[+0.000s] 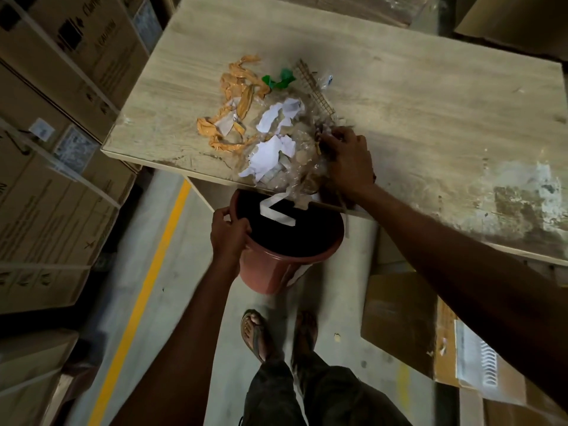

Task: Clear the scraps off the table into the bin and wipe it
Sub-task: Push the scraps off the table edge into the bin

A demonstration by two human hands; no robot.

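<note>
A pile of scraps lies on the light wooden table (415, 96) near its front edge: crumpled white paper (270, 149), orange tape strips (236, 96), a green scrap (281, 79), clear plastic film (302, 167) and a strip of corrugated cardboard (315, 87). A reddish-brown bin (276, 269) hangs just below the table edge, my left hand (229, 236) gripping its rim. A white paper strip (276, 212) dangles over the bin's mouth. My right hand (345, 161) rests on the right side of the pile, fingers curled into the plastic and scraps.
Stacked cardboard boxes (61, 118) line the left side. A yellow line (144, 284) runs along the concrete floor. Flattened cardboard (405, 321) lies on the floor at the right. My sandalled feet (255, 333) stand below the bin. The table's right part (522, 195) is stained.
</note>
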